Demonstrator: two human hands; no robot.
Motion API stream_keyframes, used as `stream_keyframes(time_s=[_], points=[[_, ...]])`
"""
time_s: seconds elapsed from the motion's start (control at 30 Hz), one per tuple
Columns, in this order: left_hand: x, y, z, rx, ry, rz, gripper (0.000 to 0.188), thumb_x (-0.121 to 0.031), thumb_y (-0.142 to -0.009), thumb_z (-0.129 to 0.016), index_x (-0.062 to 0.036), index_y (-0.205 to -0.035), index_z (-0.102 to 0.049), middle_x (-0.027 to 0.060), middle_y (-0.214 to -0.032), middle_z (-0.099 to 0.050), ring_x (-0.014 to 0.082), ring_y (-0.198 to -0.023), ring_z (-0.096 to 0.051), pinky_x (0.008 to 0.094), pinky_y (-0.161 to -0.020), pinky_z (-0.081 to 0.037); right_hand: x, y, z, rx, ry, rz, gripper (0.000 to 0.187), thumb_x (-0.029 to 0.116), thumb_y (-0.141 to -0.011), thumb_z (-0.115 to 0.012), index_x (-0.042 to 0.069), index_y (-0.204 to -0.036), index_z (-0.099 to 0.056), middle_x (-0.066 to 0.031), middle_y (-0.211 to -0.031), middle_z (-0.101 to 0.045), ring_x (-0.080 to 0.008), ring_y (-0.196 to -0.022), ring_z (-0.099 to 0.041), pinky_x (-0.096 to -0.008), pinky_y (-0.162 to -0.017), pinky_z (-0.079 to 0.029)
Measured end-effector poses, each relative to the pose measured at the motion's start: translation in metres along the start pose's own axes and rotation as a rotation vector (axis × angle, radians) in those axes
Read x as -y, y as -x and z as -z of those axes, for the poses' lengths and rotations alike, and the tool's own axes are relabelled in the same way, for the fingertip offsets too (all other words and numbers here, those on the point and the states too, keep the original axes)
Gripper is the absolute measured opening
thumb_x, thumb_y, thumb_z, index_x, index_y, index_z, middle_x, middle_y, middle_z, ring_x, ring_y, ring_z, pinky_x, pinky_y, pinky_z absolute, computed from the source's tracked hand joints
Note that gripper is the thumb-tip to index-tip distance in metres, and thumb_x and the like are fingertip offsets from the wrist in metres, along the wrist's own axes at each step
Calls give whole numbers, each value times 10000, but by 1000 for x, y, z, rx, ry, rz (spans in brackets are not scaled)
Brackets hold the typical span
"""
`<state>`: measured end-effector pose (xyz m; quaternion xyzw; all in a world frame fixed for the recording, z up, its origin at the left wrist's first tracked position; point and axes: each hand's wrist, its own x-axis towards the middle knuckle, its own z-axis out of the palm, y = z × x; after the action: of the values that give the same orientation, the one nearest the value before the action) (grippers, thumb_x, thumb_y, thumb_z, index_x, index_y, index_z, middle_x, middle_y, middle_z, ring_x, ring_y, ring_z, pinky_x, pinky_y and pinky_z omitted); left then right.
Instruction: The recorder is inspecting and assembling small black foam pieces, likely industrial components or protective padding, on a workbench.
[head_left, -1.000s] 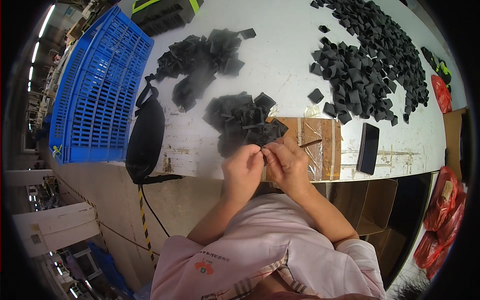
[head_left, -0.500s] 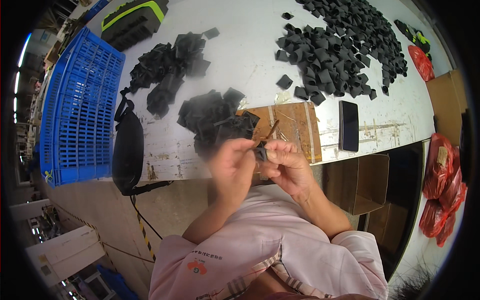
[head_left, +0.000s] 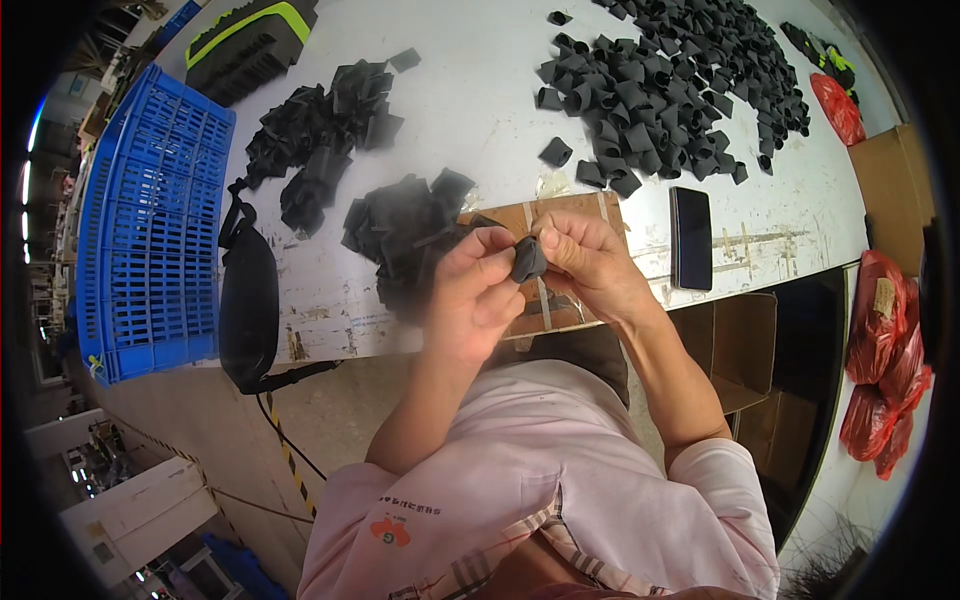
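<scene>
- Head view, centre of the frame: a small black piece (head_left: 528, 259) is pinched between both hands, lifted just above the near table edge, where it can be seen and worked close to the body.
- Left hand (head_left: 474, 290): fingers are curled together, thumb and forefinger clamped on the left side of the black piece.
- Right hand (head_left: 588, 258): fingertips are closed on the right side of the same piece, so it is held from both ends, probably so that it can be turned or folded.
- Just behind the hands, a brown cardboard sheet (head_left: 570, 212) is laid flat on the white table (head_left: 480, 110), probably as a work pad; a loose heap of black pieces (head_left: 400, 228) is kept touching its left end, within easy reach.
- Upper left of centre: a second dark heap (head_left: 320, 130) is set farther back.
- Upper right: a wide spread of short black tubes (head_left: 670, 85) is kept well apart from the heaps.
- Right of the hands: a dark phone (head_left: 691, 237) is lying flat, near the table edge.
- Left of the frame: a blue plastic crate (head_left: 150, 230) is parked, with a black pouch (head_left: 248, 305) hung over the near edge.
- Open room: bare tabletop is seen between the heaps and the tubes; the near edge runs just beneath the hands.
</scene>
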<state>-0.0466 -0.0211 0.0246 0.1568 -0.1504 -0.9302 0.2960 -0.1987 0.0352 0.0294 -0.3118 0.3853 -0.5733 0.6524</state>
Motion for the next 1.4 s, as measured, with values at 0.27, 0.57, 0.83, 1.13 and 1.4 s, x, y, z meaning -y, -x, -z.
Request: stream_keyframes(time_s=[0.27,0.57,0.83,1.13,1.4], points=[[-10,-12,-23,4,-1277,-907,234,19,-735,-595,23,-968,-572,85,-882,-597,149,-779,-550,253,-692,-451,9,5,-9,-422,959,667,256,240,-795,-627,-1,-847,-561,-69,-731,-534,-179,-616,-513,-248,-522,-400],[4,-2,-26,-100,-525,-731,113,-108,-880,-525,-2,-918,-532,99,-895,-553,171,-834,-499,298,-781,-405,12,11,-32,-418,1264,918,273,117,-654,-701,5,-874,-584,-91,-774,-556,-231,-665,-547,-307,-490,-452],[7,4,-22,-197,-474,-666,99,-91,-893,-500,5,-892,-526,92,-879,-551,148,-817,-498,292,-796,-403,13,3,-27,-388,1198,967,227,-77,-602,-668,-12,-812,-611,-89,-713,-542,-206,-599,-508,-287,-487,-405],[9,4,-13,-204,-699,-738,94,-50,-857,-537,27,-911,-531,97,-892,-561,134,-814,-505,254,-810,-392,9,4,-20,-297,1179,820,150,-65,-667,-644,-10,-799,-599,-82,-692,-527,-200,-621,-508,-282,-510,-412],[-10,-2,-21,-136,-1252,-839,119,75,-687,-621,5,-781,-601,76,-757,-585,148,-692,-530,241,-617,-424,24,5,-21,-235,1065,689,142,-9,-645,-673,-15,-733,-561,-107,-685,-510,-247,-626,-519,-330,-529,-419]])
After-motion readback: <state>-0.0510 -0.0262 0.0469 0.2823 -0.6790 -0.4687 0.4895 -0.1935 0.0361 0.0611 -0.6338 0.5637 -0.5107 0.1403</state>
